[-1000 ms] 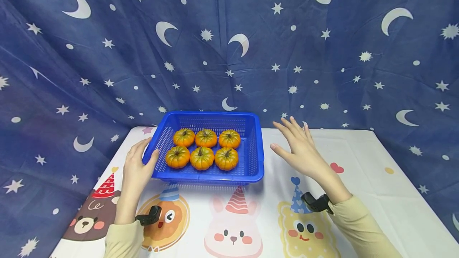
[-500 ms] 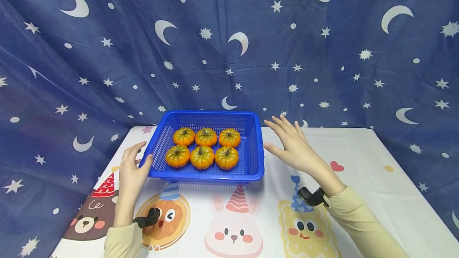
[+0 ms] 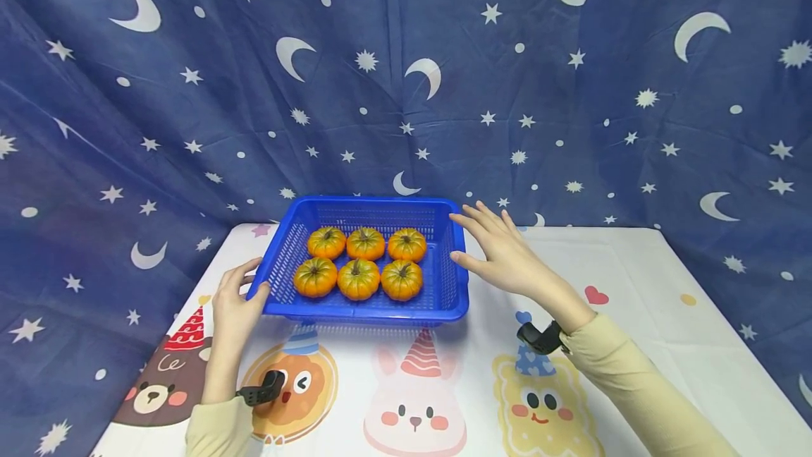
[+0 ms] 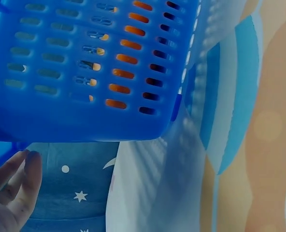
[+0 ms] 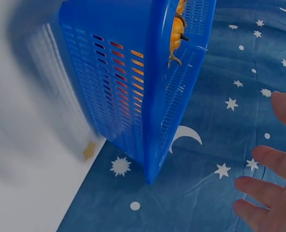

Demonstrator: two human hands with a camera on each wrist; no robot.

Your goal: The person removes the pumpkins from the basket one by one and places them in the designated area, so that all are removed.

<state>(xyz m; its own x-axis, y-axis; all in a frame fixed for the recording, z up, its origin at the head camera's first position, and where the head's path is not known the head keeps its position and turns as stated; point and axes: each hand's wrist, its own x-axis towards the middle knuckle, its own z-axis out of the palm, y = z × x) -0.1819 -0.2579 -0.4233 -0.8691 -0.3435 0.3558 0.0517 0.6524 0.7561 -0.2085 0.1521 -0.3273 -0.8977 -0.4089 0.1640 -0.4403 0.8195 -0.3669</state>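
Note:
A blue plastic basket [image 3: 380, 314] with slotted walls holds several small orange-green pumpkins [image 3: 358, 279], set in two rows. At the basket's left rim is my left hand [image 3: 237, 305]. Its thumb lies over the rim near the front corner, and its fingertips [image 4: 33, 162] meet the lip from outside and below in the left wrist view. Whether they pinch the lip is unclear. Beside the right wall hovers my right hand [image 3: 507, 252], fingers spread and nothing held. In the right wrist view its fingers [image 5: 261, 191] stand apart from the basket wall.
Under the basket lies a white tablecloth [image 3: 634, 344] printed with cartoon animals and party hats. A dark blue curtain [image 3: 507, 90] with moons and stars hangs behind the table. Both wrists carry a small black camera [image 3: 539, 337].
My right hand has moved left, up to the basket's right wall. My left hand has shifted slightly down, its fingers bending at the left rim. The basket and pumpkins stay in place.

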